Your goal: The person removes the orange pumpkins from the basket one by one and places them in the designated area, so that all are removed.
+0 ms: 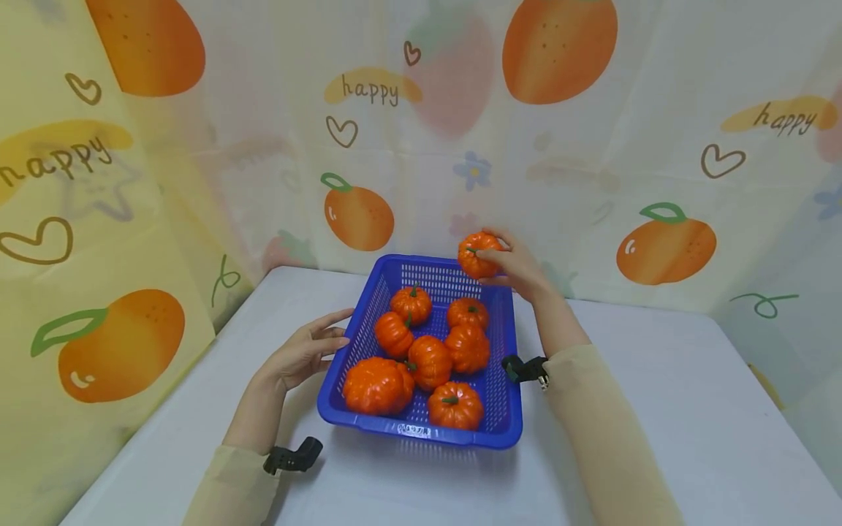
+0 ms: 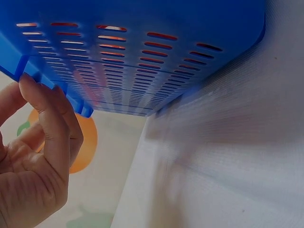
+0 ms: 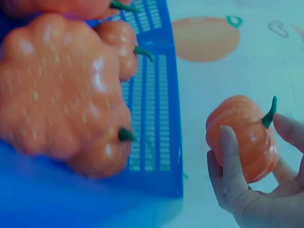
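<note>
Orange, round, plastic-looking pumpkin point(image 1: 471, 258), just right of frame centre, pinched by right hand point(image 1: 517, 268), left hand point(image 1: 308, 352) loosely open; likely light, stiff, slick: hold ribbed sides.

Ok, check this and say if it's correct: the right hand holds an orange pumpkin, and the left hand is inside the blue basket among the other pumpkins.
Wrong about the left hand: the head view shows it outside the blue basket, at its left side, not among the other pumpkins. The right hand does hold an orange pumpkin.
</note>
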Tool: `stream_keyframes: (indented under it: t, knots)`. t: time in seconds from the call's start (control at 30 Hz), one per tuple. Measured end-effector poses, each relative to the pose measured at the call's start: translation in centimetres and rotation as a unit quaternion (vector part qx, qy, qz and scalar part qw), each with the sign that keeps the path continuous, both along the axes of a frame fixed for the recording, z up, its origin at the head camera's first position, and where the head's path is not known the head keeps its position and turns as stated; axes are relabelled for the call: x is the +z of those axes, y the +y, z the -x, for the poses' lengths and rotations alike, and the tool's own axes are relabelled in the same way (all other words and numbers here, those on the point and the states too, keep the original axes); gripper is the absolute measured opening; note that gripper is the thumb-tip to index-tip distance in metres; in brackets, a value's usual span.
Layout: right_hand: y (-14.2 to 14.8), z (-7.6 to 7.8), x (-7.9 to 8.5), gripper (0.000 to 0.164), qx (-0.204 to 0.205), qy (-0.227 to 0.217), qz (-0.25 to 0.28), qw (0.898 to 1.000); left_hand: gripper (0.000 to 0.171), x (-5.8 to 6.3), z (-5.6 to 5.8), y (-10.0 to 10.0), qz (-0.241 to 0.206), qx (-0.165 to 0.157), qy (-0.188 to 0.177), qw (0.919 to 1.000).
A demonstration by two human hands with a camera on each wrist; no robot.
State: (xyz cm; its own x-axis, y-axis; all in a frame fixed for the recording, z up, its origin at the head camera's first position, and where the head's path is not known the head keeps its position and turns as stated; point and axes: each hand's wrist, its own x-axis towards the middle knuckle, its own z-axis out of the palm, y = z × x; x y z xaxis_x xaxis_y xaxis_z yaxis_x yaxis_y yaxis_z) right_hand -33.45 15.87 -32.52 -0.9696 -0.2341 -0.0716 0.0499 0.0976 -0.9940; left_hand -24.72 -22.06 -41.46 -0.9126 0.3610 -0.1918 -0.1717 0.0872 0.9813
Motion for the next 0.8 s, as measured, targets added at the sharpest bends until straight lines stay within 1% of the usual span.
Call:
stream_keyframes:
  t: [0.2,0.27,0.47,0.67,0.8]
  knots:
    - [3.0,-0.2,0.3,0.090,-0.038,-0.012,0.009,0.999,0.064,0.0,0.1,0.1,0.001,0.004,-0.005,1.0000]
    - [3.9,-0.2,0.2,0.093,-0.054,-0.016,0.018,0.998,0.065,0.0,0.1,0.0,0.003,-0.001,-0.001,1.0000]
    - [5.9,-0.2,-0.3,0.095,-0.083,-0.020,0.034,0.996,0.065,0.0,0.1,-0.1,0.004,-0.008,0.003,1.0000]
    - [7.5,-0.5,-1.4,0.091,-0.116,-0.033,0.009,0.993,0.066,0.0,0.0,-0.1,0.005,-0.013,0.008,0.9999]
    - [8.6,-0.8,-2.6,0.089,-0.137,-0.039,-0.010,0.990,0.066,0.0,0.0,0.1,0.008,-0.012,0.007,0.9999]
